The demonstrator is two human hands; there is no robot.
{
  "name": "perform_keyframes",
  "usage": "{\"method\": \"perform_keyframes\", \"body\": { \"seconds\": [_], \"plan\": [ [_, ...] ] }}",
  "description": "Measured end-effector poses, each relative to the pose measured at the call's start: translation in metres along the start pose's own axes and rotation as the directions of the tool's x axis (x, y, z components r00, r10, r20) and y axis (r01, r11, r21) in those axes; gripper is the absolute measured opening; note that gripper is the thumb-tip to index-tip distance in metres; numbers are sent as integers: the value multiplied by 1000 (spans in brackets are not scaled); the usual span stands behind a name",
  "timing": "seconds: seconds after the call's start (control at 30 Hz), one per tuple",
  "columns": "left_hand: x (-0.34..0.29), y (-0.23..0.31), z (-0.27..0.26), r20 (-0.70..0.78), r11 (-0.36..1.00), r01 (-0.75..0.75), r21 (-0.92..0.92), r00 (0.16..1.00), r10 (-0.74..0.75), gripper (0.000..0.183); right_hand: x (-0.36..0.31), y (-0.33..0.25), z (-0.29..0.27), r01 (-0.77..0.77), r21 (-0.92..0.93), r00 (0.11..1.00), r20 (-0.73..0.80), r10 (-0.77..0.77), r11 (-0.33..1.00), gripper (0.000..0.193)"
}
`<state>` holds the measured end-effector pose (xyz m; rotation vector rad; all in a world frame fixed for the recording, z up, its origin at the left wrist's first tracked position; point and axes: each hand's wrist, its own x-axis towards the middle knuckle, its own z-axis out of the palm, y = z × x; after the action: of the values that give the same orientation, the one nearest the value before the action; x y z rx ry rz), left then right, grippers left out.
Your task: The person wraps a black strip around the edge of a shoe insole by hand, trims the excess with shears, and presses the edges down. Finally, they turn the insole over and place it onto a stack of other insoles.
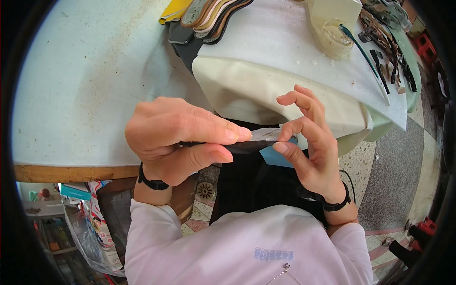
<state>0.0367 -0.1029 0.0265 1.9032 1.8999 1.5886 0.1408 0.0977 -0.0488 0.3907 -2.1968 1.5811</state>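
Observation:
Over my lap, my left hand (173,137) grips one end of a thin dark piece (249,146), thumb below and fingers above. The piece is edge-on and has a pale, shiny upper face; its exact kind does not show. At its other end, my right hand (311,142) pinches the edge between thumb and forefinger, the remaining fingers raised and curled. Just beneath this pinch a light blue flat sheet (277,156) shows, partly covered by the hand and the piece.
Stacked insoles (211,19) lie at the far edge beside yellow material (175,9). A glue pot (332,42) with a long brush (365,52) stands on a white sheet (275,28), near dark strips (389,42). A white table (85,95) spans the left, a bag (90,223) below it.

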Motion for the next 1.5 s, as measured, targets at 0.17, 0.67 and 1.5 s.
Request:
{"method": "perform_keyframes", "body": {
  "seconds": [0.17, 0.67, 1.5],
  "plan": [
    [-6, -2, 8, -137, 1000, 30, -10, 990, -31, 15, 1, 2, 2, 3, 44, 999, 41, -4, 999, 18],
    [-11, -9, -1, -49, 995, 7, 100, 999, -2, 24, 12, 5, -13, -180, 230, 961, 247, 122, 956, 12],
    [-14, -12, 5, -145, 999, -33, 39, 989, 38, 18, 21, 3, -6, -235, 174, 942, 285, 180, 956, 8]
  ]
}}
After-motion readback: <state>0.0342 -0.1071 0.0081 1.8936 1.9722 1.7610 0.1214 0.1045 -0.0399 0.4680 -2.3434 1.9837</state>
